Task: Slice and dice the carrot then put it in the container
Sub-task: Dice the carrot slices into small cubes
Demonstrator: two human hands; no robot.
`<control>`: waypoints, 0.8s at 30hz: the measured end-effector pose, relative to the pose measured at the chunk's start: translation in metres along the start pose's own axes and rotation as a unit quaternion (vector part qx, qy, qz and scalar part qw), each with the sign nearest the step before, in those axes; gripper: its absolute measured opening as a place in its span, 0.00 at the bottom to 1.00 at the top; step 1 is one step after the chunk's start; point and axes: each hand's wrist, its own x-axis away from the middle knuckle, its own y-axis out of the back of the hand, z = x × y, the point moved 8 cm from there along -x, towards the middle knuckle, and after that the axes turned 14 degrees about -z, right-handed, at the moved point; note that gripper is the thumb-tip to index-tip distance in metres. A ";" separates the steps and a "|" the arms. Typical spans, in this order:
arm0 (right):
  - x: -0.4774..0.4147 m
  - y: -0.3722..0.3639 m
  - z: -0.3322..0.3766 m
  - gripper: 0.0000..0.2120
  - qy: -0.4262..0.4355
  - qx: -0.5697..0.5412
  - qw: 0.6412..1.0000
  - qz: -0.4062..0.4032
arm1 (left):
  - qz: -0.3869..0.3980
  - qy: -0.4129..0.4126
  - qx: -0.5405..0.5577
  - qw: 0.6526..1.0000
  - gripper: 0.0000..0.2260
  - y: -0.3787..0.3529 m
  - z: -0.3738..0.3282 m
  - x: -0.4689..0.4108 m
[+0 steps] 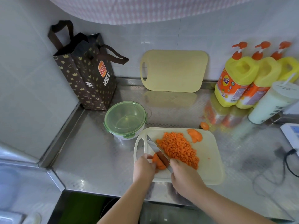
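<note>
Gripping the handle of the knife [155, 147], the right hand [184, 175] angles the blade across the cutting board [210, 160] at the front edge of the bench [97, 151]. The left hand [144, 167] curls its fingers onto the carrot chunk [158, 163], tight against the blade. The diced carrot [178, 148] is heaped just right of the knife, with the slices [195, 135] beyond it. The lidded container [125, 119] sits just behind the board, towards the bench's back-left corner.
</note>
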 end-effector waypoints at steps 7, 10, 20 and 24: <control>-0.003 0.003 -0.010 0.05 0.001 -0.008 1.000 -0.003 | 0.025 -0.055 -0.049 0.997 0.08 -0.007 -0.010 -0.002; -0.002 0.002 -0.013 0.03 -0.008 -0.011 1.000 -0.001 | 0.027 -0.140 -0.156 0.977 0.17 -0.010 -0.017 0.005; -0.002 0.001 -0.013 0.04 -0.019 -0.010 1.000 0.001 | -0.020 -0.184 -0.182 0.966 0.13 -0.010 -0.026 0.004; -0.001 0.001 -0.010 0.07 -0.017 -0.011 1.000 -0.015 | -0.019 -0.182 -0.158 0.970 0.14 -0.012 -0.027 0.004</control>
